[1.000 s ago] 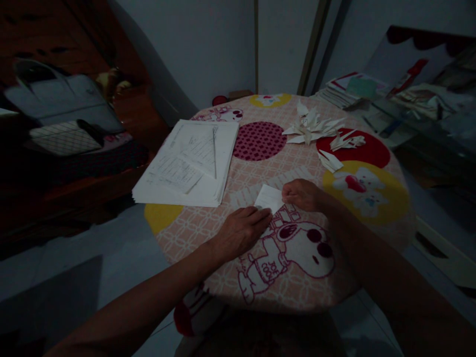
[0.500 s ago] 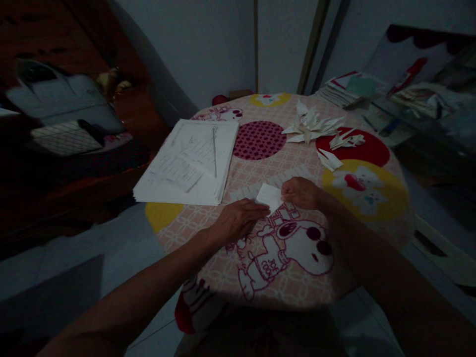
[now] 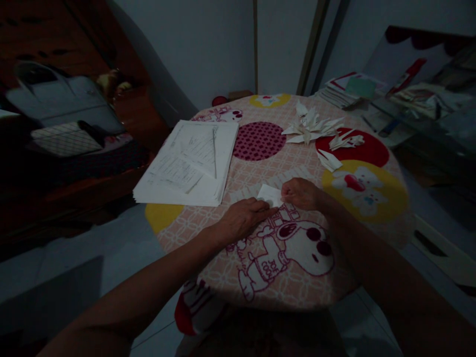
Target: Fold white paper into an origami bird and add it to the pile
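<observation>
A small folded white paper (image 3: 269, 192) lies on the cloth-covered table in front of me. My right hand (image 3: 300, 192) is closed, pinching the paper's right edge. With its fingers stretched out flat, my left hand (image 3: 251, 215) presses on the paper's lower left part and covers some of it. Dim light hides the finer creases. Farther back on the right are several folded paper cranes (image 3: 310, 124), and a single folded paper piece (image 3: 329, 160) lies nearer to my right hand.
On the table's left side is a stack of white paper (image 3: 159, 186), topped by a folded written sheet (image 3: 203, 153). The patterned tablecloth (image 3: 297, 292) hangs over the round edge. A handbag (image 3: 82, 101) stands at the left; books (image 3: 340, 94) lie beyond the table at right.
My left hand has slid slightly right along the paper's lower edge, covering more of it. The right hand stays nearly in place, still pinching the paper.
</observation>
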